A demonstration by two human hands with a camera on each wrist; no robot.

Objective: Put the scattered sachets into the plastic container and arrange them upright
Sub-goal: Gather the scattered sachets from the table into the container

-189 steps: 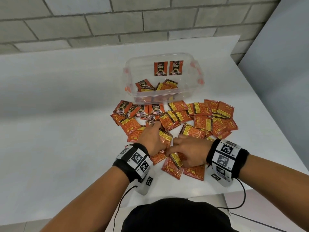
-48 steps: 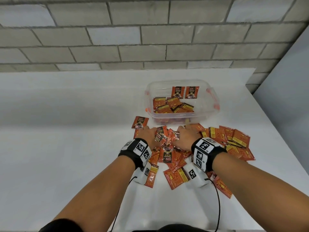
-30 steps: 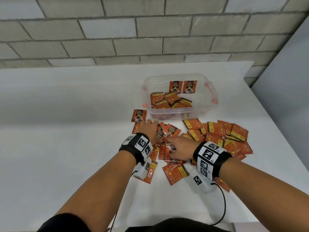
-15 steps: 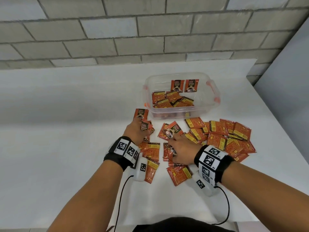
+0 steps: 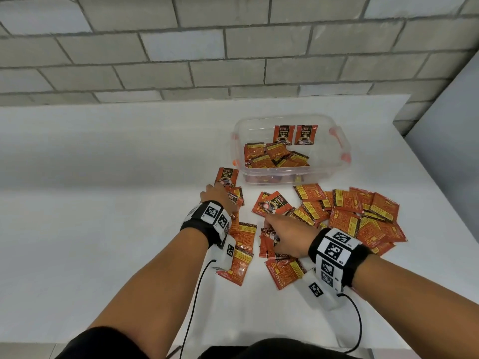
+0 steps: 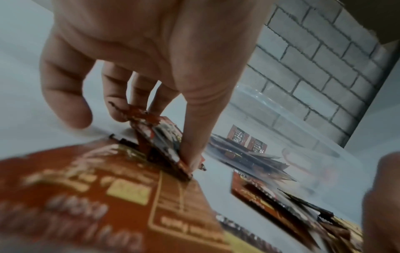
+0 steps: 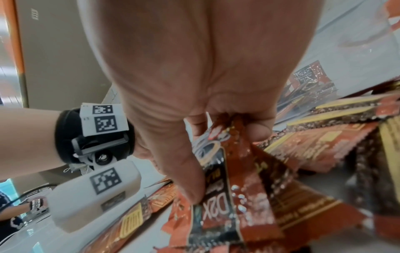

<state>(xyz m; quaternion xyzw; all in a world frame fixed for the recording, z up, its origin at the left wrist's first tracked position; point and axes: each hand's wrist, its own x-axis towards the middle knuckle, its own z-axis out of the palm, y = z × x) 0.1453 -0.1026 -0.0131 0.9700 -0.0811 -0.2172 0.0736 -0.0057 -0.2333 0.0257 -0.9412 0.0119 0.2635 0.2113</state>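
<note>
Head view: a clear tub stands on the white bench, toward its far right corner, below a brick wall. Inside it, two sachets stand upright against the far wall, and others lie flat in a heap on the floor of the tub. Loose sachets are spread on the bench between the tub and the near edge, thickest to the right. The left hand reaches to a sachet lying just left of the tub's near corner. The right hand rests knuckles up on a small stack near the middle of the spread. Both wrists wear black bands with square markers.

Left wrist view: the left hand pinches a few sachets on edge between thumb and fingers, their lower edge touching the bench. The picture is blurred. The tub shows behind, with the two upright sachets in it.

Right wrist view: the right hand grasps a bundle of sachets, thumb pressed on the front one, fingers curled behind. More sachets lie flat to the right.
</note>
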